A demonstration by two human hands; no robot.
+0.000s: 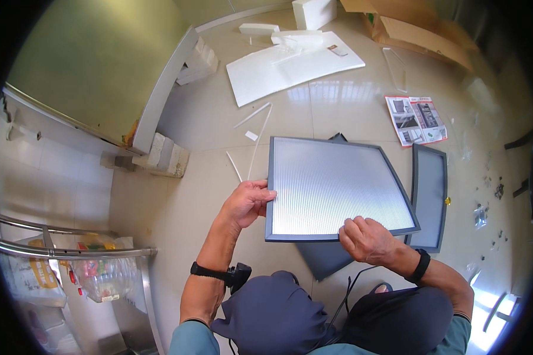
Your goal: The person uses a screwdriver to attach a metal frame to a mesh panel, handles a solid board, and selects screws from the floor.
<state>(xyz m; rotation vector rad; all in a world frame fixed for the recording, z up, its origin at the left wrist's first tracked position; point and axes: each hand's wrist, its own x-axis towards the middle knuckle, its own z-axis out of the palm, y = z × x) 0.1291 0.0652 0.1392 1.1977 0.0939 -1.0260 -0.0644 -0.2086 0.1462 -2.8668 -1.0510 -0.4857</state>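
A dark-framed panel with a silvery, finely ribbed face is held tilted above the floor in front of my knees. My left hand grips its left edge, thumb on the front, the other fingers behind. At the near edge, right of the middle, my right hand is closed over the frame with its fingers curled. Partly hidden beneath lies a flat dark piece. A narrower framed panel lies on the floor to the right, its near left corner close to my right hand.
Beyond are a white foam board, a cardboard box and a printed leaflet. Small hardware and a clear plastic bag lie right. A large olive cabinet, blocks and a metal rack stand left.
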